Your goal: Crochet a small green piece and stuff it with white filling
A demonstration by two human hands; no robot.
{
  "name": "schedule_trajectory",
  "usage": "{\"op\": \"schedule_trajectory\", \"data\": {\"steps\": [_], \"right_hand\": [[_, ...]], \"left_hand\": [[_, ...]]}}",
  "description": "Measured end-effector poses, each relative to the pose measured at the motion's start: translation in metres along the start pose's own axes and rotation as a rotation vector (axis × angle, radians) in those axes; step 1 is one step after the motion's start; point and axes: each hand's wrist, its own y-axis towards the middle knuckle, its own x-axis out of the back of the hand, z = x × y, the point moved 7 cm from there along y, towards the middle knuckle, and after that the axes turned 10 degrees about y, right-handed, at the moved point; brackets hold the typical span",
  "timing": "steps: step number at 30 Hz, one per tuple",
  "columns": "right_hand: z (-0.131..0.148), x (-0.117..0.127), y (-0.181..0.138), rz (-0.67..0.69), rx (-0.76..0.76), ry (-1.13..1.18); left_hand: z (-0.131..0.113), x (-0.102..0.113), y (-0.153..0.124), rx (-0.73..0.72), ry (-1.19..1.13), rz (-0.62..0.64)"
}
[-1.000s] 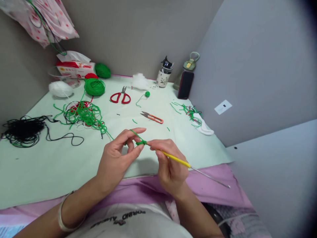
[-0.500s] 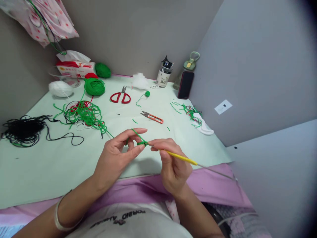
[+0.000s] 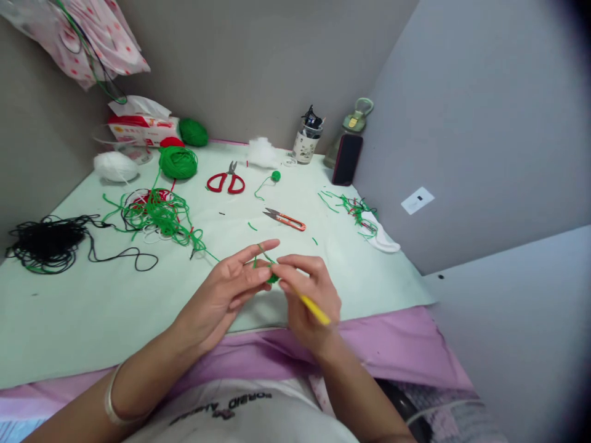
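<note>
Low over the near part of the table, my left hand (image 3: 226,288) pinches a small green crochet piece (image 3: 273,279) between thumb and fingers. Green yarn runs over its raised index finger and back toward the tangled green yarn (image 3: 164,212). My right hand (image 3: 314,298) is closed around a crochet hook (image 3: 314,309) with a yellow grip. The hook's front end meets the green piece, where fingers hide its tip. Motion blurs the rear of the hook.
Orange thread snips (image 3: 290,221) and red-handled scissors (image 3: 226,182) lie beyond my hands. Black yarn (image 3: 48,241) spreads at the left, near a green ball (image 3: 179,162) and a white ball (image 3: 114,167). Yarn scraps (image 3: 357,210) lie right, below a phone (image 3: 348,160) and bottle (image 3: 356,120).
The hook has swung so its rear points more steeply down toward me. My right hand shifted slightly left and turned; my left hand rolled the green piece a little lower.
</note>
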Motion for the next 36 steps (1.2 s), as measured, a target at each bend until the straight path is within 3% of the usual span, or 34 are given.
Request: {"op": "schedule_trajectory", "data": {"steps": [4,7,9,11,15,18,20,22,26,32,36], "right_hand": [[-0.025,0.008,0.003,-0.184,-0.341,0.428],[-0.032,0.0,0.005,-0.149,-0.448,0.531],[-0.03,-0.002,0.004,-0.121,-0.424,0.45],[-0.023,-0.001,0.004,-0.079,-0.304,0.296],[-0.006,-0.004,0.003,0.03,-0.023,0.025],[-0.018,0.007,0.005,-0.109,-0.17,0.197],[-0.032,0.011,0.004,-0.22,-0.351,0.419],[-0.038,0.006,0.005,-0.223,-0.459,0.572],[-0.037,-0.002,0.005,-0.12,-0.512,0.539],[-0.048,0.0,-0.001,-0.204,-0.632,0.736],[-0.044,0.001,0.003,-0.184,-0.605,0.708]], "left_hand": [[-0.005,0.003,0.001,-0.035,-0.069,-0.018],[-0.007,0.002,0.001,-0.107,0.013,-0.043],[-0.008,0.002,0.001,-0.153,0.074,-0.09],[-0.007,0.003,0.001,-0.18,0.089,-0.131],[0.003,-0.001,0.005,-0.028,-0.069,-0.049],[0.005,-0.002,0.006,0.069,-0.2,0.014],[0.002,0.002,0.006,0.034,-0.221,-0.011],[-0.002,0.004,0.006,-0.027,-0.169,-0.034],[-0.005,0.001,0.004,-0.113,0.04,-0.018],[-0.008,0.009,0.002,-0.155,0.172,-0.088],[-0.011,0.012,0.002,-0.189,0.19,-0.107]]}}
